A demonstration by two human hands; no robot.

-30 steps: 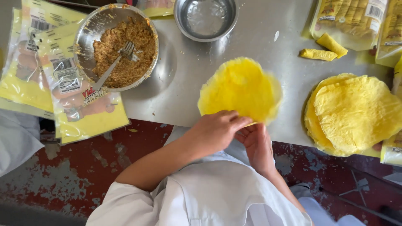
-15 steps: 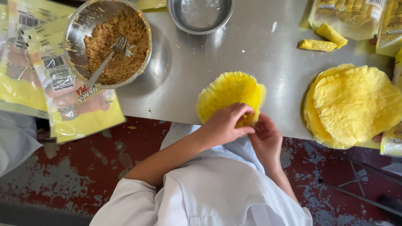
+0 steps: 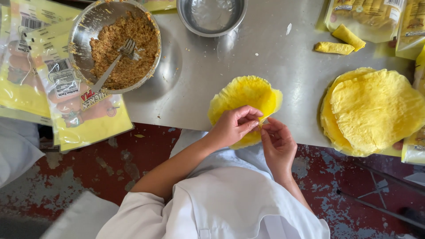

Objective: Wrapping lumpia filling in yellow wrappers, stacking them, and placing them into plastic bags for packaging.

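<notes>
A thin round yellow crepe (image 3: 242, 95) lies at the near edge of a steel table (image 3: 274, 57). My left hand (image 3: 232, 126) pinches its near edge and folds it inward. My right hand (image 3: 278, 141) holds the same edge just to the right, fingers curled against the fold. Both arms wear white sleeves. Whatever lies under the fold is hidden.
A steel bowl of brown minced filling (image 3: 117, 44) with a fork (image 3: 116, 62) stands at the far left. An empty steel bowl (image 3: 211, 15) sits behind. A stack of yellow crepes (image 3: 374, 110) lies right. Two rolled pieces (image 3: 341, 42) and yellow packets (image 3: 71, 97) flank the table.
The crepe lay flat and open a second ago. Both hands have lifted its near edge and folded it over, so it looks smaller and bunched now.
</notes>
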